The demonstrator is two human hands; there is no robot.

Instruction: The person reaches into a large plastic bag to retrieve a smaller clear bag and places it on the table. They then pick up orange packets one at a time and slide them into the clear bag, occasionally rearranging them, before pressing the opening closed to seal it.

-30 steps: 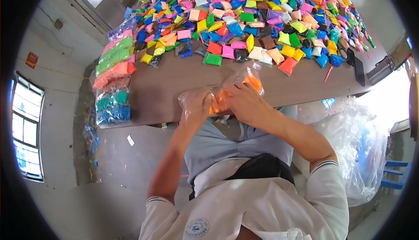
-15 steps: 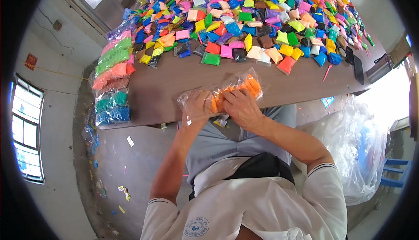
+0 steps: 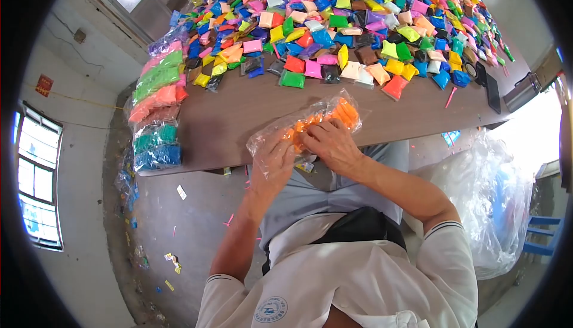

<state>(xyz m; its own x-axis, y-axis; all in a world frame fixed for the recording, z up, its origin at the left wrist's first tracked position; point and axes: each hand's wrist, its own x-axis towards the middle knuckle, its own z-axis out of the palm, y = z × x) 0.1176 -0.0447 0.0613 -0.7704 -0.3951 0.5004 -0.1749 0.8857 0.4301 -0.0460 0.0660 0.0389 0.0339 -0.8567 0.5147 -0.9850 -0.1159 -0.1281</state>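
A clear plastic bag (image 3: pixel 346 112) with several orange packets inside lies at the table's front edge, tilted up to the right. My left hand (image 3: pixel 276 156) grips the loose, crinkled left part of the bag, its fingers curled over the film. Around the bag's middle, my right hand (image 3: pixel 331 146) has its fingers bent over the orange packets. The undersides of both hands and the thumbs are mostly hidden.
A large heap of small coloured packets (image 3: pixel 340 20) covers the back of the brown table (image 3: pixel 221 119). Filled clear bags (image 3: pixel 156 119) are stacked at the left edge. A phone (image 3: pixel 492 95) lies at right; a big plastic sack (image 3: pixel 483 208) stands on the floor.
My left hand has shifted slightly right and down along the bag, its fingers now closer to my right hand. The bag's left part looks more crumpled, and the view has moved slightly.
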